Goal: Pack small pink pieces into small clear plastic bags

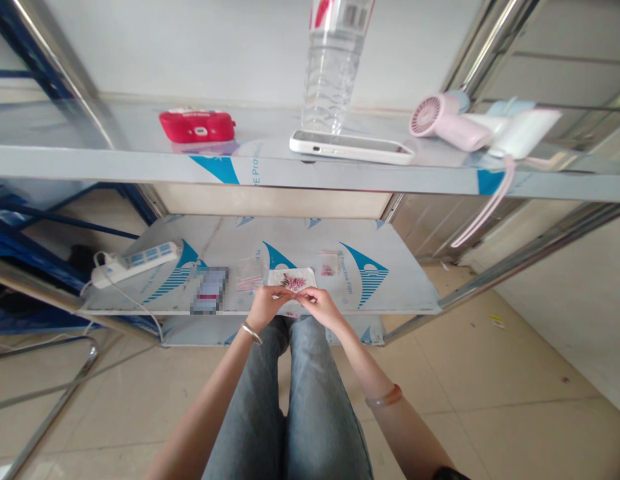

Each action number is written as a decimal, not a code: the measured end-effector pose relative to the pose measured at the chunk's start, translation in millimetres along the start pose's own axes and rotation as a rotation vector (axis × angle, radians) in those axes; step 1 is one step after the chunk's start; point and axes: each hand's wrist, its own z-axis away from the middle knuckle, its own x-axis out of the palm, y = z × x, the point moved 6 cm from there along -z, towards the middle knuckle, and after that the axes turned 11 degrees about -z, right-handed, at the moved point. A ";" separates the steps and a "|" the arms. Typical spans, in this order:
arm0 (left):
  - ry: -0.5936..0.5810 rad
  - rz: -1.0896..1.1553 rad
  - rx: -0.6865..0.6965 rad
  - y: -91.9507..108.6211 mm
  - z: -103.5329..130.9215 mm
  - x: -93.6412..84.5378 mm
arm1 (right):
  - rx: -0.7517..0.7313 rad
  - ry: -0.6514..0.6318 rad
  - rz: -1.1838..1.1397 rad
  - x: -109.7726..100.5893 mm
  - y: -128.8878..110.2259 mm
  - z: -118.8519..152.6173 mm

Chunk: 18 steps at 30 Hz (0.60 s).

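Note:
My left hand (269, 303) and my right hand (317, 305) meet at the front edge of the lower shelf, fingertips pinched together. Whatever lies between the fingers is too small to make out. Just beyond them lies a white sheet (310, 275) with a heap of small pink and dark red pieces (292, 281) on it. A clear plastic bag (249, 275) with pinkish strips is left of the sheet. On the right rests a smaller clear bag (329, 263) with reddish bits inside.
A pixelated phone-like object (210, 290) and a white power strip (140, 262) lie on the lower shelf (410, 287). The upper shelf (270, 172) holds a red case (197, 127), water bottle (334, 80), white-cased phone (353, 147) and pink handheld fan (447, 121), its strap hanging over the edge.

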 end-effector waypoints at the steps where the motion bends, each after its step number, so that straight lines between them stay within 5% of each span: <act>1: 0.001 -0.004 -0.009 -1.4 -0.4 0.5 | -0.008 0.000 0.017 -0.6 1.0 0.1; 9: -0.023 -0.020 -0.055 -12.8 -5.2 12.2 | 0.050 -0.037 0.077 -4.2 17.8 1.7; 18: -0.036 -0.101 -0.221 -47.3 -22.2 34.3 | 0.063 -0.082 0.177 -32.8 32.7 3.1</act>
